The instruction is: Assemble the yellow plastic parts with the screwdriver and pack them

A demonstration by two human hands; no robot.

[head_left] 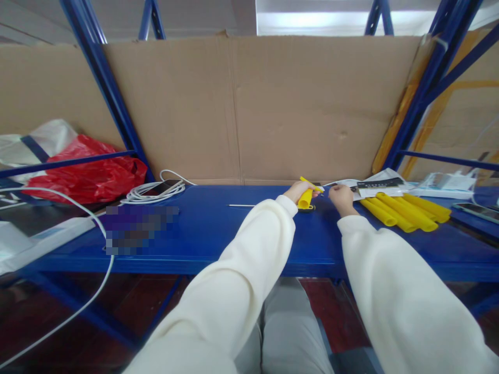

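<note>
Holding a yellow tube (305, 199) in the left hand (295, 192), over the blue tabletop (202, 228), right of a thin metal shaft (239, 205). Close by, with the right hand (342, 197) curled, contents too small to tell, just left of loose yellow tubes (401, 214).

A cardboard panel (292, 104) stands upright along the far edge of the blue table (202, 234), with a vertical crease near its middle. Blue metal posts (107, 83) flank the panel. A bright strip of light (331, 23) shows above it; the floor (322, 304) below the table is dark red.
</note>
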